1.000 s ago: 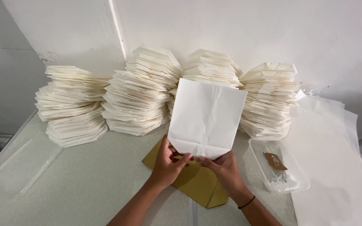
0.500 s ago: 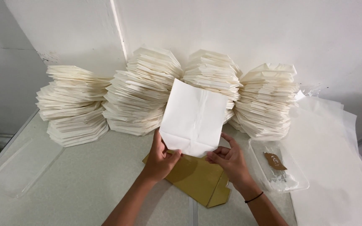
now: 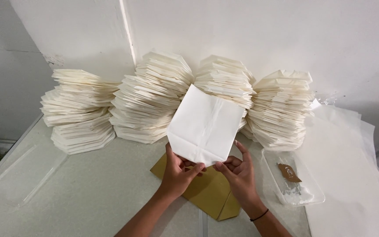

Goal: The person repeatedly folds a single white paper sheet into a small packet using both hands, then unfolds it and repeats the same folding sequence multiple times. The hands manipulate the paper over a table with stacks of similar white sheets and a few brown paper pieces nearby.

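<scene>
Now tilted leftward from upright, the white folded paper sheet point(image 3: 206, 126) is pinched at its near edge by left hand point(image 3: 178, 171) and right hand point(image 3: 238, 173), above the brown template point(image 3: 207, 191).

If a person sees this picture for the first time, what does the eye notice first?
First, the white folded paper, held up tilted at the centre by the left hand and right hand. Behind it, four tall stacks of folded white papers line the wall. Under the hands, a brown folded sheet lies on the table.
</scene>
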